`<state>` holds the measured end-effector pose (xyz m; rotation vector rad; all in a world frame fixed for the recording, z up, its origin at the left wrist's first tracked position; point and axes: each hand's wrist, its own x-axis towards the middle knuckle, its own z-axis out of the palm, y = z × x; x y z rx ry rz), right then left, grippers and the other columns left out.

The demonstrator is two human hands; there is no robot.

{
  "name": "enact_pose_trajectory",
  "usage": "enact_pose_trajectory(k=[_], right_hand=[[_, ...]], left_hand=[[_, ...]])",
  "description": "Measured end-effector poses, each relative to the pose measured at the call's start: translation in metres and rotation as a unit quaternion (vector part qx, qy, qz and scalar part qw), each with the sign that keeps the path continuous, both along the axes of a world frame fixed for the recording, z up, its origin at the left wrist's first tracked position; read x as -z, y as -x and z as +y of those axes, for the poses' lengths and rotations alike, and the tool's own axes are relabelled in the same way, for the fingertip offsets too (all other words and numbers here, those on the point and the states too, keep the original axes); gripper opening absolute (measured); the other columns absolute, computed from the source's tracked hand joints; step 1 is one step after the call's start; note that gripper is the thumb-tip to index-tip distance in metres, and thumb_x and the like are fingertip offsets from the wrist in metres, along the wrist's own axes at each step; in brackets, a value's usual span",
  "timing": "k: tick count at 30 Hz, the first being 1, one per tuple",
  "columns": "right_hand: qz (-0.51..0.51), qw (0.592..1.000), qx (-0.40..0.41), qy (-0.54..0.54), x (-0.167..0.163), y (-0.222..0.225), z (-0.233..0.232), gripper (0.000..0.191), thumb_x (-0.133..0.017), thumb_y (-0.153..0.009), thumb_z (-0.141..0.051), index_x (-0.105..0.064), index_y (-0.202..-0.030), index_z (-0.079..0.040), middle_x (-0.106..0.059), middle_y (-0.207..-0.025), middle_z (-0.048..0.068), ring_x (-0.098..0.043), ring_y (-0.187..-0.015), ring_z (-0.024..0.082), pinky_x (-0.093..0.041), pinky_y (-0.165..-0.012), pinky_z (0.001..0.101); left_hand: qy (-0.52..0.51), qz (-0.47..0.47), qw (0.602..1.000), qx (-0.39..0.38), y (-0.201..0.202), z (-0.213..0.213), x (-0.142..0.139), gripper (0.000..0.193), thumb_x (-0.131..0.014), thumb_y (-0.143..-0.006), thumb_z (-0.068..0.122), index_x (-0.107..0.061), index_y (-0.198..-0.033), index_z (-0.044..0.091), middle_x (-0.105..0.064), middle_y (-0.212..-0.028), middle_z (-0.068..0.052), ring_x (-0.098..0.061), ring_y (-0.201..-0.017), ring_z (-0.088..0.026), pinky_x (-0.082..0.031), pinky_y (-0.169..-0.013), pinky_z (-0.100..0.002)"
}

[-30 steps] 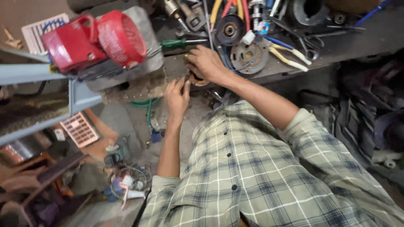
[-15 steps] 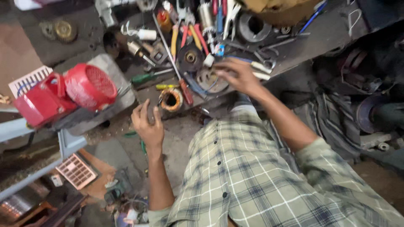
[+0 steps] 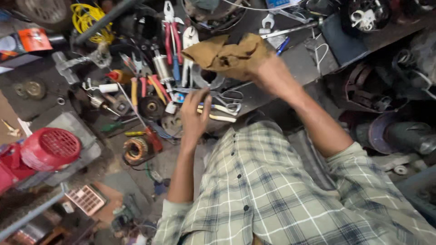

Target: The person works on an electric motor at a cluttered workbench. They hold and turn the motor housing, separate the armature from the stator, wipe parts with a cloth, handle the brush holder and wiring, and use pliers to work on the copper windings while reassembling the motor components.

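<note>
A crumpled brown rag point(image 3: 227, 55), bunched in the closed fingers of the right hand point(image 3: 272, 75), lies over the bench's tool pile, its long axis running left from the fist toward the red-handled pliers point(image 3: 171, 34). The left hand point(image 3: 195, 119) hovers open and seemingly empty over scissors point(image 3: 225, 100), though motion blur leaves doubt.

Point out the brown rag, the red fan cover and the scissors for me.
brown rag point(image 3: 227, 54), head view, on its crumpled middle.
red fan cover point(image 3: 51, 149), head view, on its grille face.
scissors point(image 3: 230, 96), head view, on a handle loop.
</note>
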<state>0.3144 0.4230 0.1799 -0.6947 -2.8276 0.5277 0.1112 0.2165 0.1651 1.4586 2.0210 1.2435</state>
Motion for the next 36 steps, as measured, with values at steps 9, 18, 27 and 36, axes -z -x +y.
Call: enact_pose_trajectory(k=[9, 18, 27, 36], right_hand=[[0.287, 0.821, -0.213, 0.445, -0.011, -0.012, 0.049, 0.033, -0.070, -0.103, -0.024, -0.065, -0.124, 0.001, -0.072, -0.118, 0.014, -0.069, -0.111, 0.026, -0.054, -0.098, 0.0397], [0.551, 0.310, 0.002, 0.775, -0.018, -0.041, -0.007, 0.049, -0.058, -0.108, -0.038, -0.053, -0.138, 0.000, -0.066, -0.132, 0.016, -0.064, -0.124, 0.026, -0.052, -0.112, 0.0412], [0.629, 0.396, 0.089, 0.664, -0.021, -0.104, -0.030, 0.050, -0.060, -0.107, -0.039, -0.053, -0.139, 0.000, -0.067, -0.131, 0.015, -0.065, -0.121, 0.025, -0.053, -0.109, 0.0394], [0.664, 0.441, 0.178, 0.577, -0.030, -0.126, -0.069, 0.052, -0.061, -0.106, -0.040, -0.054, -0.139, -0.001, -0.068, -0.129, 0.014, -0.066, -0.119, 0.024, -0.054, -0.107, 0.0377]], left_hand=[[-0.076, -0.091, 0.990, 0.078, -0.071, 0.101, 0.075, 0.034, -0.054, -0.108, 0.031, -0.063, -0.131, 0.008, -0.069, -0.127, -0.011, -0.068, -0.116, -0.026, -0.055, -0.104, -0.038], [-0.234, -0.370, 0.899, 0.015, -0.127, 0.104, 0.012, 0.058, -0.040, -0.119, 0.051, -0.061, -0.138, 0.000, -0.059, -0.143, -0.017, -0.058, -0.135, -0.029, -0.045, -0.121, -0.043], [-0.129, -0.369, 0.891, 0.229, -0.223, 0.136, -0.055, 0.082, -0.037, -0.111, 0.061, -0.013, -0.168, 0.007, -0.012, -0.179, -0.015, -0.015, -0.165, -0.031, -0.007, -0.138, -0.045], [-0.083, 0.136, 0.870, 0.467, -0.177, 0.128, -0.044, 0.100, -0.057, -0.093, 0.068, -0.030, -0.155, -0.005, -0.025, -0.167, -0.030, -0.018, -0.157, -0.051, -0.018, -0.128, -0.060]])
